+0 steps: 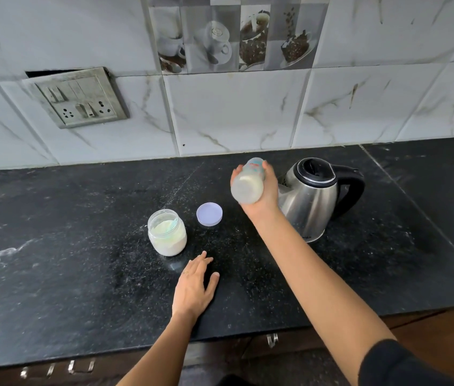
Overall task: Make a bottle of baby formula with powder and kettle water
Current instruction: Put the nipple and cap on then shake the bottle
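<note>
Where the bottle (247, 188) is: raised just left of the kettle (308, 201), tilted, milky liquid inside.
Right hand (270, 195): fingers wrapped round the bottle.
Left hand (195, 286): fingers straight, resting on the counter (81, 246).
Jar (167, 234): clear, uncapped, white powder inside.
Lid (209, 214): round, lilac, between jar and kettle.

counter (53, 232): black stone | powder jar (167, 232) open | lid (209, 213) beside | kettle (309, 199) right
</note>
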`<state>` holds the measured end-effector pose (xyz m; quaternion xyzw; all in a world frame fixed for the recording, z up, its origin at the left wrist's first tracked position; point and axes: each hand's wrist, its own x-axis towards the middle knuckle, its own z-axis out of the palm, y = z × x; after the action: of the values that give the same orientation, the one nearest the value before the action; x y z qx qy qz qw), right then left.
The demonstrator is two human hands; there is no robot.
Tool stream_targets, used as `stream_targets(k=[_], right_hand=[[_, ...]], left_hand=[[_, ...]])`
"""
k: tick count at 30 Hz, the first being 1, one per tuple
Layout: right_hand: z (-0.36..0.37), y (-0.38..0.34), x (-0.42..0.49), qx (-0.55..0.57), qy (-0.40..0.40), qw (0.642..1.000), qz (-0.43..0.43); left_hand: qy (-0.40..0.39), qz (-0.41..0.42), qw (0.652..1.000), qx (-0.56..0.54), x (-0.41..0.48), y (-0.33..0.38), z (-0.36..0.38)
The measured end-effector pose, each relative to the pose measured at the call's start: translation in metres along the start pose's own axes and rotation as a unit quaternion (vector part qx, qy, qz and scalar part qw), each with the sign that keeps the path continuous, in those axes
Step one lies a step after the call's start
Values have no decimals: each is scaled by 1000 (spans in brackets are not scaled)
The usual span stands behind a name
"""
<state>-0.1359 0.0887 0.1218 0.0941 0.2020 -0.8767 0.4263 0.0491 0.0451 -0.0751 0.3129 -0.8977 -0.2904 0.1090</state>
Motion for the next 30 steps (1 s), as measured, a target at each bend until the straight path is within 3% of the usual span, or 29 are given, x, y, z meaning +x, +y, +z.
stream_targets(k=[6, 10, 15, 20, 25, 28, 30], right_hand=[[-22, 12, -10, -172, -71, 982, 19], [-10, 8, -2, -69, -6, 998, -4], [-17, 29, -35, -238, -125, 963, 32], [-2, 21, -17, -89, -44, 995, -7], [-14, 28, -37, -207, -114, 971, 26], [-8, 10, -20, -88, -61, 994, -28], [-12, 6, -19, -87, -84, 992, -24]], left_hand=[[12, 20, 1000, -3, 2, 0, 0], [5, 19, 1000, 1, 3, -4, 2], [16, 31, 999, -1, 2, -5, 2], [17, 35, 999, -6, 3, -7, 3], [20, 43, 999, -9, 3, -7, 2], [19, 41, 999, -9, 2, -6, 1], [19, 41, 999, -13, 1, -7, 1]])
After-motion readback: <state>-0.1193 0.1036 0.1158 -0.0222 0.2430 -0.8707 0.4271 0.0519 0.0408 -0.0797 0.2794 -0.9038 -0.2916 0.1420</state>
